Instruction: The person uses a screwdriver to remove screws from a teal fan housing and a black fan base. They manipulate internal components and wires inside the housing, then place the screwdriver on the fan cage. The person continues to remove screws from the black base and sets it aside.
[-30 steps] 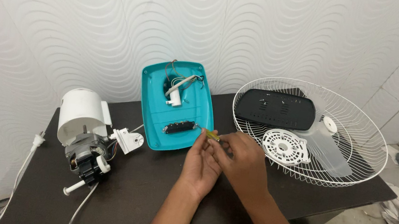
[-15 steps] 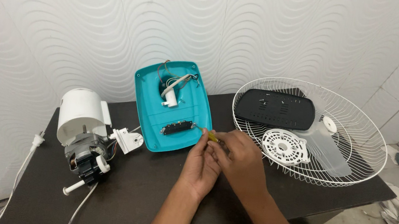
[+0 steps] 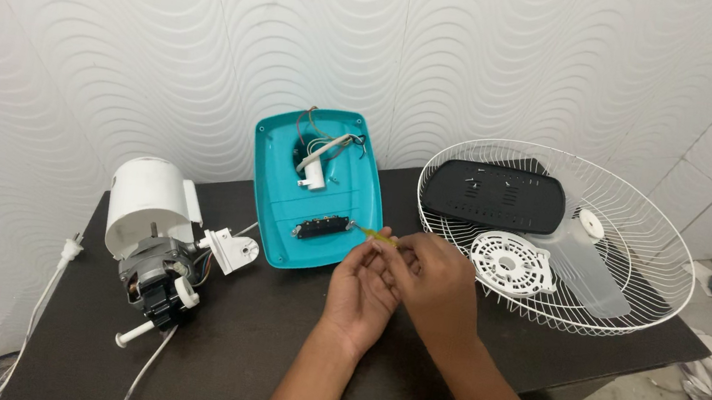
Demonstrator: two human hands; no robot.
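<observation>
The yellow-handled tool (image 3: 379,236) is mostly covered by the right hand (image 3: 428,284), its tip too small to tell, perhaps a screwdriver; the white cord (image 3: 45,300) leaves the bottom edge; the table's (image 3: 259,363) near edge is cut off.

On my feed a white wire fan guard (image 3: 636,258) lies at the right of the dark table (image 3: 242,351), holding a black panel (image 3: 494,196), a white round disc (image 3: 511,264) and a clear blade (image 3: 583,269). A white-capped motor (image 3: 153,241) sits at the left, its plug (image 3: 68,251) beside it.
</observation>
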